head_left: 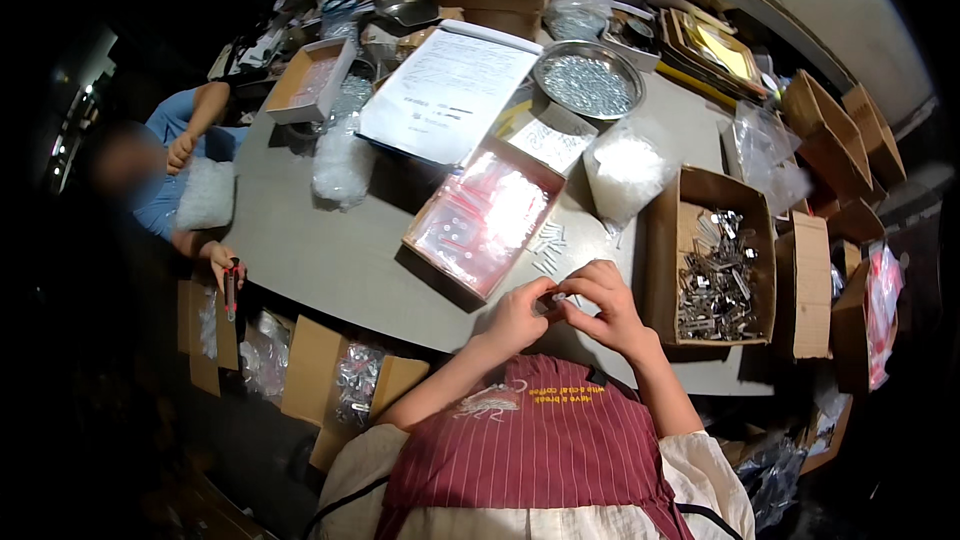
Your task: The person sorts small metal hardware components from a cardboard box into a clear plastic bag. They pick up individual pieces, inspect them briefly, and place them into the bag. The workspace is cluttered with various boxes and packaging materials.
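Close to the table's near edge, my left hand (517, 320) and my right hand (606, 310) meet in front of my apron. My left fingers close around a small, dark, shiny piece (546, 306) whose kind is hard to make out. The right fingertips pinch at a tiny pale bit against it; the fingers partly hide both. Just beyond lie several plastic tubes or pins (549, 248) on the table. A cardboard box of red-printed plastic bags (415, 237) stands past my left hand. Right of my right hand is a carton (660, 270) of metal brackets or clips.
A steel bowl (541, 90) of small metal parts stands at the back, near a clipboard (440, 90) and a bag of white pieces (630, 170). At left, another person's hand (222, 262) holds a red utility knife (232, 290). Open cartons (318, 380) sit below the left edge.
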{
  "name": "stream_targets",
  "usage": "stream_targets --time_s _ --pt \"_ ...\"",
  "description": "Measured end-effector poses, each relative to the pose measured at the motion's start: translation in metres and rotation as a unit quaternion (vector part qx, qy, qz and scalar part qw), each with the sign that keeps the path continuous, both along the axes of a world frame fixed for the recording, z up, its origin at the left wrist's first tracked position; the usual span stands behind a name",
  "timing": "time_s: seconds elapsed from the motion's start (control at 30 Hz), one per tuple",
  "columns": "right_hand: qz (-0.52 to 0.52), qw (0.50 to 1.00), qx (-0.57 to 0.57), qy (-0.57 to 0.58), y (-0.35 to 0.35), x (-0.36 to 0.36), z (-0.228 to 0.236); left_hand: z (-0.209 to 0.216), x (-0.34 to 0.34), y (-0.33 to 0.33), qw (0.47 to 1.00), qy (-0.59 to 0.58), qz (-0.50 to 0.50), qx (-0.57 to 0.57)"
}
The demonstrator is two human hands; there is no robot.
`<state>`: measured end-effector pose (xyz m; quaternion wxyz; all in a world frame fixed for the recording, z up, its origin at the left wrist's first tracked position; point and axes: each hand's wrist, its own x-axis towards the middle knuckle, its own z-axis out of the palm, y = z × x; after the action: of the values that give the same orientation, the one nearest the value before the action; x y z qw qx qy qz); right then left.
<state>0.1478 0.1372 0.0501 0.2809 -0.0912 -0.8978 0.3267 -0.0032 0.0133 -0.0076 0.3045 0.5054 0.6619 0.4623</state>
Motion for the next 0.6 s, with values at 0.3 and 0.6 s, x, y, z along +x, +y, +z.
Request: stream_targets --time_s 0.3,0.6 --pt "-0.255 0.958 -0.127 0.019 0.038 0.071 0.031 0.023 -0.023 -0.036 0.999 0.032 -0.02 -0.035" --pt "-0.342 0.908 -0.237 -0.043 0.108 0.146 0.012 -0.03 -0.014 -0.063 0.958 0.191 -0.064 -0.205"
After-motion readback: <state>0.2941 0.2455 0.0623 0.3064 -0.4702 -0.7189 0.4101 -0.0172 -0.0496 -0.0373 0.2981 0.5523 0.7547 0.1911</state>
